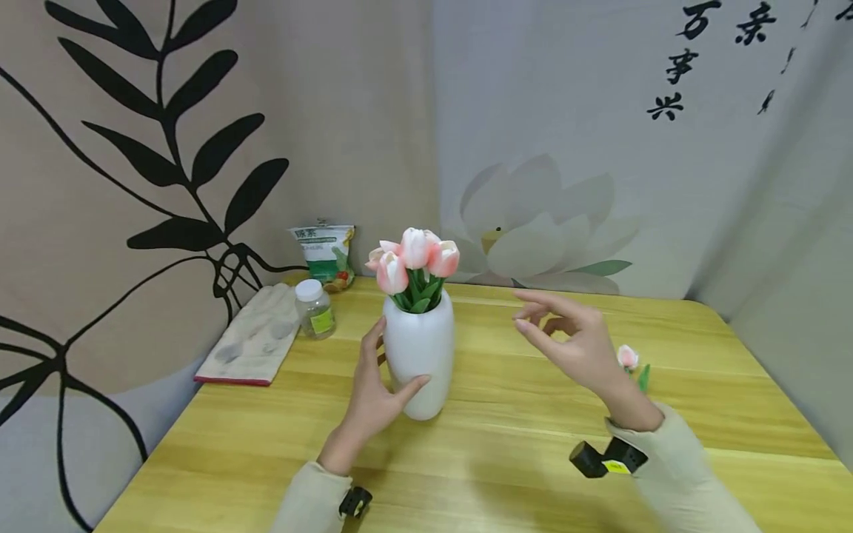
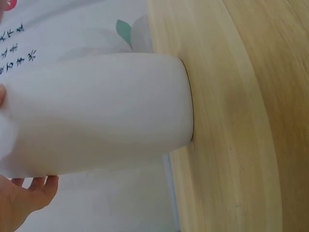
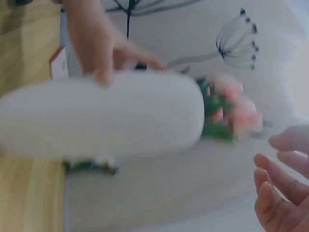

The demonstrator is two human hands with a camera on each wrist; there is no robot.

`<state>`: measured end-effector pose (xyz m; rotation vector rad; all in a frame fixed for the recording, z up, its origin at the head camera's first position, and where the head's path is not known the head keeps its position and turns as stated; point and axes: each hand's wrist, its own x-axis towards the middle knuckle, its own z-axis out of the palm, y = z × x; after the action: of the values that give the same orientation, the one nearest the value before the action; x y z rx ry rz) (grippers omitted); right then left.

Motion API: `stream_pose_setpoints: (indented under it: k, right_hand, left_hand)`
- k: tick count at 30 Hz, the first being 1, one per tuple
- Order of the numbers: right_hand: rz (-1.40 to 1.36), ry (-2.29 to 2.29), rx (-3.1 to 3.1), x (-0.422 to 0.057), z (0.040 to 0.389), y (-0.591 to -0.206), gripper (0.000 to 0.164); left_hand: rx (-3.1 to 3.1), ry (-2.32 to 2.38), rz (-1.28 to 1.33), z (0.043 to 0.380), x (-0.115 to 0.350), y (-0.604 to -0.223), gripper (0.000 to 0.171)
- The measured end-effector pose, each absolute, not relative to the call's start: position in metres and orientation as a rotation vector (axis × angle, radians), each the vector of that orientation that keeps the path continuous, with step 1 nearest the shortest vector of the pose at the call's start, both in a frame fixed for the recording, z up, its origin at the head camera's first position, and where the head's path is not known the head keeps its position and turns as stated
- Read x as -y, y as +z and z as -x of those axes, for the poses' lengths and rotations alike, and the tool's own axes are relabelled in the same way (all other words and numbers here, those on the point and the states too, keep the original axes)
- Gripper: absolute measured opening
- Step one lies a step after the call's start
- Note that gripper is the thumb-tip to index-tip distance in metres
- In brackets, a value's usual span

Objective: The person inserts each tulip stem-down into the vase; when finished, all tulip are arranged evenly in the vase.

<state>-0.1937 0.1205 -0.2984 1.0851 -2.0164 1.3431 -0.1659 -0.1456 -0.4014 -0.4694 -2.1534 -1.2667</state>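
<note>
A white vase (image 1: 420,355) stands upright on the wooden table, holding several pink-and-white artificial tulips (image 1: 416,255) with green leaves. My left hand (image 1: 376,392) grips the vase's left side, its thumb lying across the front low down. In the left wrist view, fingers (image 2: 46,193) touch the vase wall (image 2: 106,111). To the right, my right hand (image 1: 566,337) is raised above the table, apart from the vase, fingers loosely bent and nothing between them. Behind its wrist lies another tulip (image 1: 628,357), mostly hidden by the arm. The right wrist view is blurred.
On the left of the table (image 1: 220,459) sit a white-capped jar (image 1: 315,311), a green-and-white snack bag (image 1: 326,259) and a folded cloth (image 1: 256,337). Printed curtains (image 1: 566,148) hang along the table's back edge.
</note>
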Motion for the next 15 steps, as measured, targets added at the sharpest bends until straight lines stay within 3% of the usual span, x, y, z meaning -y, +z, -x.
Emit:
stream_pose_setpoints:
  k: [9, 15]
  right_hand:
    - [-0.657, 1.667, 2.246, -0.225, 0.191, -0.361, 0.037]
    - [-0.441, 1.656, 2.472, -0.289, 0.206, -0.422, 0.039]
  left_hand:
    - [2.176, -1.283, 0.453, 0.163, 0.146, -0.399, 0.098]
    - [2.211, -1.322, 0.414, 0.149, 0.137, -0.374, 0.093]
